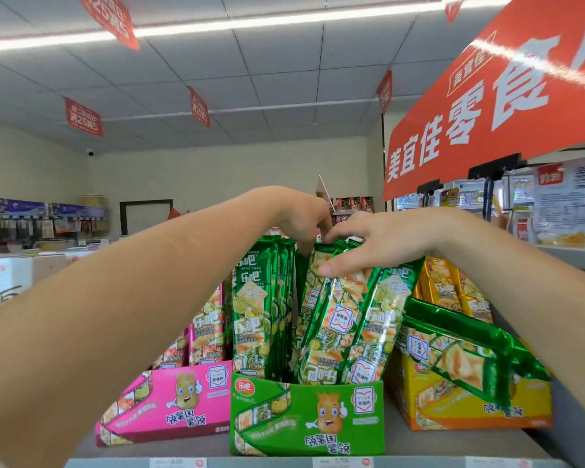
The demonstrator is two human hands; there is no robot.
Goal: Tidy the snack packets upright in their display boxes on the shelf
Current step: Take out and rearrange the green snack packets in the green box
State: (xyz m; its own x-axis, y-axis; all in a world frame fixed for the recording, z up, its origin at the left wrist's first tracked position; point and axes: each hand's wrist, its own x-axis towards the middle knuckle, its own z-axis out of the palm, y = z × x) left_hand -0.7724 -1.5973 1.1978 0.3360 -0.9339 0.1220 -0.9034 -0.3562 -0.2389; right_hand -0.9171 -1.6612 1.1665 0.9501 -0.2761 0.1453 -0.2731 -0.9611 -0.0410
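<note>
A green display box (304, 423) stands on the shelf between a pink box (163, 405) and a yellow box (453, 403). Green snack packets stand upright at its left (257, 309), while others lean to the left at its right side (345, 319). My right hand (368, 243) grips the tops of the leaning green packets, thumb on their front. My left hand (301, 214) reaches down behind the packet tops, its fingers curled and partly hidden. A loose green packet (460, 349) lies flat across the yellow box. Pink packets (205, 322) stand in the pink box.
Orange-yellow packets (453, 292) stand at the back of the yellow box. A large red sign (487, 106) hangs overhead at right on black clips. The shelf's front edge (284, 462) carries price labels. Further shelves line the far wall.
</note>
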